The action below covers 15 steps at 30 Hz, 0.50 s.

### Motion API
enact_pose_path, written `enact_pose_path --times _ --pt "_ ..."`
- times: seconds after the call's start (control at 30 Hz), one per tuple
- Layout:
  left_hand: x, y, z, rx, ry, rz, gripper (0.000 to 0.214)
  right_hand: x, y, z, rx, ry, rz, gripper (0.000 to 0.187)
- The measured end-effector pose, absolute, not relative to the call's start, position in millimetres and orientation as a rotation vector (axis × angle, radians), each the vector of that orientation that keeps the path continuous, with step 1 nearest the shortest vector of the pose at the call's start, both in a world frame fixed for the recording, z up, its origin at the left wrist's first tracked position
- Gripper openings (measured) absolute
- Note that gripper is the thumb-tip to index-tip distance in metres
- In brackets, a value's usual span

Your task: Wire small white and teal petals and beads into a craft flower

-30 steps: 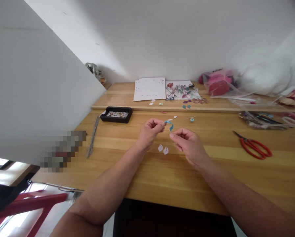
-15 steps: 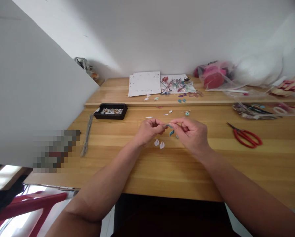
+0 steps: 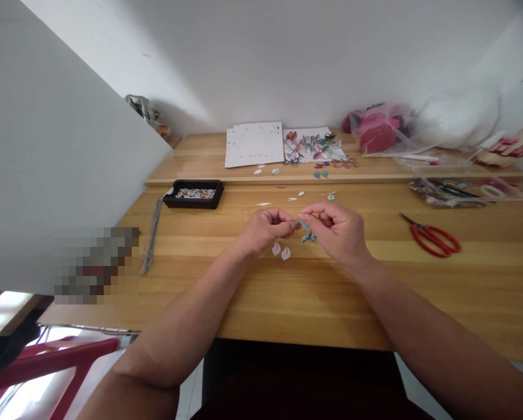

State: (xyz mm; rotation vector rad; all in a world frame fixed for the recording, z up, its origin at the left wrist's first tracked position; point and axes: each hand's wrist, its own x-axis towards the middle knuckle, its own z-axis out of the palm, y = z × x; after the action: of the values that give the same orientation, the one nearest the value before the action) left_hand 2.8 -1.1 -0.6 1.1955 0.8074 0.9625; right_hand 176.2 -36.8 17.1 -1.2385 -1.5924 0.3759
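Both hands pinch a curled blue strip.

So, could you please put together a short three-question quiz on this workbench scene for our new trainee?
1. True or false: the red-handled scissors lie to the right of the right hand.

2. What does the black tray contain?
A) Small bead-like bits
B) White paper sheets
C) Thin grey wires

3. What colour is the small piece at the fingertips of the left hand and right hand?

Key: 1. True; 2. A; 3. Blue.
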Motion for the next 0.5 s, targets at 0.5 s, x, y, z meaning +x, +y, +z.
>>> enact_pose_path --times 0.5 --pt "0.5 -2.0 0.4 1.173 0.754 0.963 0.027 180.4 -23.1 13.5 -1.262 -1.349 0.893 0.019"
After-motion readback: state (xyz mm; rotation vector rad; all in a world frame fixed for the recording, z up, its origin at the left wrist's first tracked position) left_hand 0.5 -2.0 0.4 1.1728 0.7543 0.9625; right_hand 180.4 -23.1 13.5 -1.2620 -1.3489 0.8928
